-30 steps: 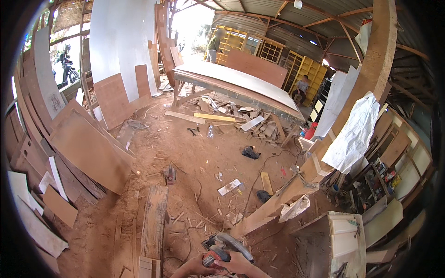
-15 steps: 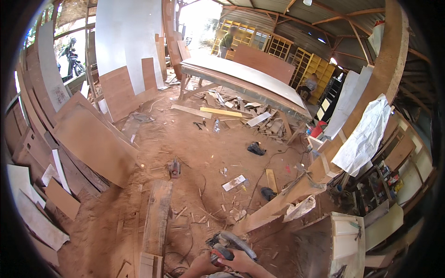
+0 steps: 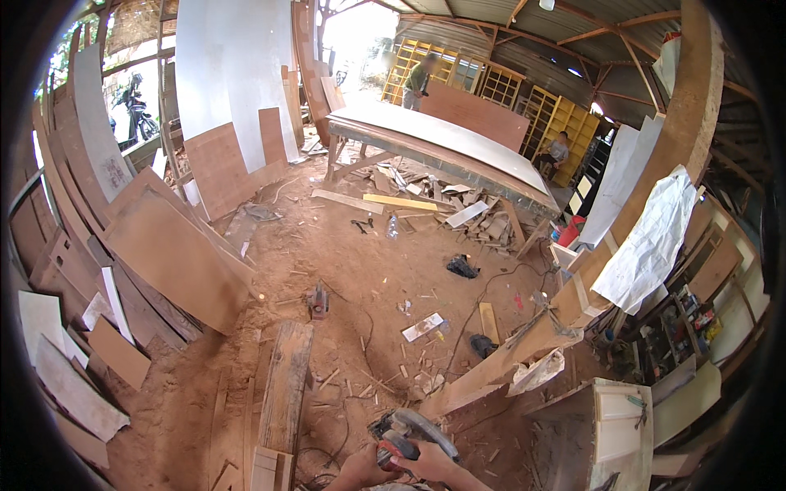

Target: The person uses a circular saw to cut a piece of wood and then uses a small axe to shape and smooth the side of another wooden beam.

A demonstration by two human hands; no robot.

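Note:
Low in the picture I hold a circular saw [image 3: 403,445] with a red and black body and a curved grey guard. My left hand [image 3: 365,470] is closed against its near left side. My right hand [image 3: 432,463] wraps the body from the right, just below the guard. The fingertips of both hands are partly hidden by the saw. A thick, rough wooden beam [image 3: 286,380] lies left of my hands, with short wood pieces [image 3: 270,470] at its near end. Dark cords run over the floor beside my left hand.
A red tool [image 3: 318,303] sits on the dusty ground beyond the beam. A long workbench [image 3: 442,135] stands over scrap wood [image 3: 483,217]. A slanting timber post [image 3: 499,360] rises to my right near a cabinet [image 3: 622,417]. Boards [image 3: 176,254] lean left. Two people [image 3: 417,82] are far back.
The whole view has shifted slightly right and down. The far standing person shows a changed posture. Both my hands stay on the saw, which appears slightly turned.

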